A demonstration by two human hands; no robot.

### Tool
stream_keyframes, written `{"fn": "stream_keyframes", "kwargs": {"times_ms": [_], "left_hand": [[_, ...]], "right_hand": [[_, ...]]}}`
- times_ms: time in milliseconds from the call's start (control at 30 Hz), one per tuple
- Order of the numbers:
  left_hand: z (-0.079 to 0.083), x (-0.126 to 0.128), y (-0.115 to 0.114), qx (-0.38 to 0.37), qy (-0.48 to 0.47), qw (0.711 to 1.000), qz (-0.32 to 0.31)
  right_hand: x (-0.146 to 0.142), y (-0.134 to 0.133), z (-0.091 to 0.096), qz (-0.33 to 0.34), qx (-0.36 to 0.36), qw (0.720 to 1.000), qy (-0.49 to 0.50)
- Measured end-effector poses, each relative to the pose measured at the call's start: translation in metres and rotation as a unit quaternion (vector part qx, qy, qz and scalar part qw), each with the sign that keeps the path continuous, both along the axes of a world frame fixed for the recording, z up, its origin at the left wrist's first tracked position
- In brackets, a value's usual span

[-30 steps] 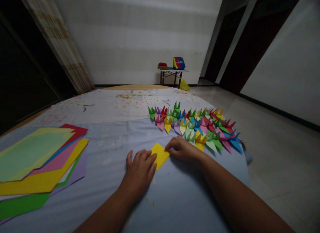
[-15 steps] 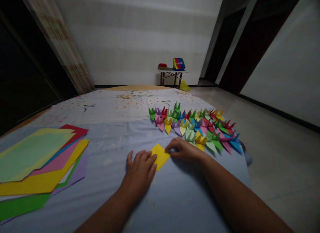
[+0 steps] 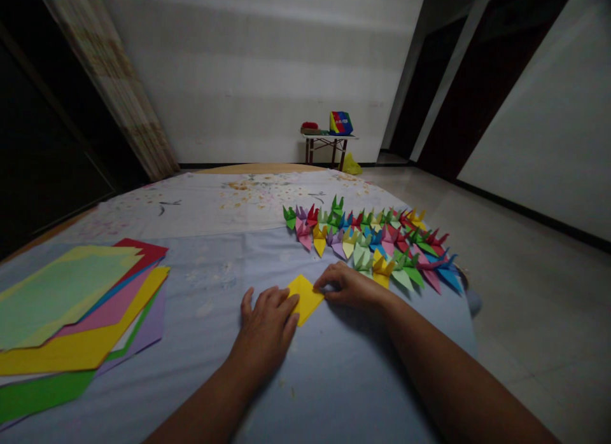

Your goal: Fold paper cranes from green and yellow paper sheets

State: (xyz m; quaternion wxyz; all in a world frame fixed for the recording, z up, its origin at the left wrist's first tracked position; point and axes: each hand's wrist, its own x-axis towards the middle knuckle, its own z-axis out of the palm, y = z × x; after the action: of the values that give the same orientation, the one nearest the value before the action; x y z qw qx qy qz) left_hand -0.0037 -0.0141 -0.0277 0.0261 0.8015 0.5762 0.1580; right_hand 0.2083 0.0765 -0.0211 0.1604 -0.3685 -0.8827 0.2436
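Note:
A small yellow folded paper [image 3: 305, 298] lies flat on the cloth-covered table, one corner pointing away from me. My left hand [image 3: 268, 320] rests flat with fingers spread, its index finger and thumb on the paper's left side. At the paper's right corner, my right hand [image 3: 344, 284] has thumb and fingers pinched together on the edge. Just beyond that hand stand rows of folded paper cranes [image 3: 363, 237] in green, red, pink, yellow, blue and purple.
A stack of coloured paper sheets [image 3: 67, 298] lies on the table's left side. The tablecloth [image 3: 214, 266] is pale blue with a floral far part. Against the back wall stands a small table [image 3: 329, 137] bearing a colourful box [image 3: 340, 123]; a yellow bag [image 3: 352, 165] sits beside it.
Almost nothing differs. The view has shifted very slightly; both hands stay in place on the yellow paper.

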Motion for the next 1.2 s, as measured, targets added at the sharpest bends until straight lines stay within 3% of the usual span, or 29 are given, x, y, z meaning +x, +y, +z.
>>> {"fn": "stream_keyframes", "kwargs": {"times_ms": [933, 1200], "left_hand": [[0.001, 0.001, -0.001, 0.006, -0.009, 1.000, 0.001], [0.000, -0.002, 0.001, -0.005, -0.013, 1.000, -0.002]], "right_hand": [[-0.011, -0.012, 0.005, -0.020, 0.028, 0.999, -0.010], [-0.013, -0.001, -0.007, -0.024, 0.008, 1.000, 0.017]]}}
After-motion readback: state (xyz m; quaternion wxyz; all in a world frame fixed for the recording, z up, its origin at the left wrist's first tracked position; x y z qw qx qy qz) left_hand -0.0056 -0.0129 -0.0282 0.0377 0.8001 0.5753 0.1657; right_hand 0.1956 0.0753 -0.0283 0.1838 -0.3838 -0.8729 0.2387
